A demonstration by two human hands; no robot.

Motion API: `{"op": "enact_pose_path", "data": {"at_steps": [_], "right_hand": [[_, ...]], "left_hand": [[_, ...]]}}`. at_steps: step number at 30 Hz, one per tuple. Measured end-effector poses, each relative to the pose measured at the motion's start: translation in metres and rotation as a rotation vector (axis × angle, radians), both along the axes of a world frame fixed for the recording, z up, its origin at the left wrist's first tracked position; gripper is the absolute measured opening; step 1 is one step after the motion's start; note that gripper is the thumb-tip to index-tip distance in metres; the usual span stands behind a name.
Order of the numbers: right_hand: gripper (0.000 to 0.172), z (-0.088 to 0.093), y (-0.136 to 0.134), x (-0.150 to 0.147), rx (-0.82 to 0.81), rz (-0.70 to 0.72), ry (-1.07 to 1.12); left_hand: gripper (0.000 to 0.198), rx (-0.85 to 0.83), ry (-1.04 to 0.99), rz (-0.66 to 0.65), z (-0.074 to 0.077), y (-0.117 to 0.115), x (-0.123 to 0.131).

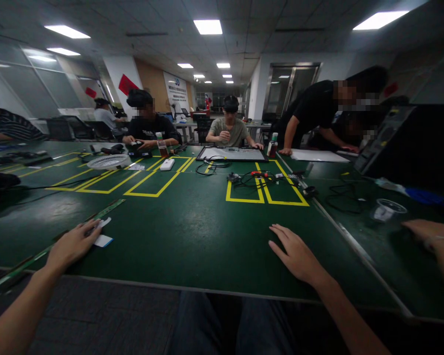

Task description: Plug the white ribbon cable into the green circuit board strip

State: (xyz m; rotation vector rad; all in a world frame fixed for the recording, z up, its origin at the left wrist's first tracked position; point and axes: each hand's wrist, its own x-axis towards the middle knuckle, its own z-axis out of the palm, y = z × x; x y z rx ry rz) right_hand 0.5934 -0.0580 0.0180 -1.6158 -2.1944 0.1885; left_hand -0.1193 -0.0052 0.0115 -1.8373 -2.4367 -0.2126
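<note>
My left hand is near the table's front left, its fingers curled over a white flat ribbon cable with a blue end. Part of that cable is hidden under the fingers. A long, narrow green circuit board strip runs beneath the hand and sticks out past the table's front edge. My right hand lies palm down on the green tabletop, fingers stretched forward and holding nothing.
Yellow tape outlines mark the table. Farther back are black cables, a red-handled tool, a white fan grille and two bottles. A clear plastic cup and another person's hand are at right. Several people surround the table.
</note>
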Motion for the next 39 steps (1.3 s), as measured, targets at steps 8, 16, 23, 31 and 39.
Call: {"op": "enact_pose_path", "data": {"at_steps": [8, 16, 23, 31, 39], "right_hand": [[0.060, 0.003, -0.001, -0.002, -0.015, -0.012, 0.002], [0.063, 0.001, -0.001, -0.001, -0.037, -0.027, -0.025], [0.059, 0.001, -0.001, -0.001, -0.012, -0.026, -0.002], [0.059, 0.002, -0.001, -0.002, -0.002, -0.021, -0.011], [0.059, 0.002, -0.001, -0.003, 0.001, -0.027, -0.010]], "left_hand": [[0.070, 0.054, 0.021, 0.042, 0.012, -0.013, 0.024], [0.077, 0.054, 0.090, 0.178, 0.016, -0.032, 0.055], [0.071, 0.041, 0.046, 0.100, 0.013, -0.018, 0.041], [0.070, 0.039, 0.028, 0.018, -0.010, -0.009, 0.018], [0.069, 0.046, 0.000, 0.009, -0.013, -0.007, 0.016]]}}
